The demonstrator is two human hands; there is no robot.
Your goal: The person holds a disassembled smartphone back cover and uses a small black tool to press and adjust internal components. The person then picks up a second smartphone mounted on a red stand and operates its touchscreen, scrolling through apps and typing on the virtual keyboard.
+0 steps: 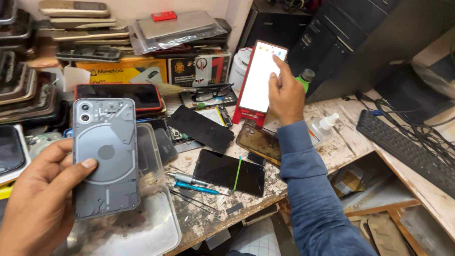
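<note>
- While the left hand (35,199) holds a grey phone (105,156) up over the desk (341,142), its back faces the camera, twin lenses at the top left; fingers wrap behind it and the thumb presses across the back, so the panel stays flat to the view.
- Right hand (284,92), in a blue sleeve (313,189), reaches away to a red-cased phone (259,78) propped upright at the far side of the desk. Index finger is stretched out onto the lit white screen near its top right; remaining fingers are curled in. It grips nothing; only the fingertip touches.
- That phone leans back on its lower edge, screen toward the wearer, likely so it can be read and tapped with one hand.
- Below the grey phone: a clear plastic tray (156,227), stained, at the near edge of the desk.
- Mid-desk, lying flat: a dark phone with a green line down its screen (230,171), a phone in a brown clear case (258,142), a loose black screen panel (201,127).
- Just beside the tray: a metal-tipped tool (186,178) and a blue screwdriver (195,188), within reach of either hand.
- Far left: stacks of old phones (80,28). Right: a black keyboard (407,147); a small pump bottle (323,127) near the sleeve.
</note>
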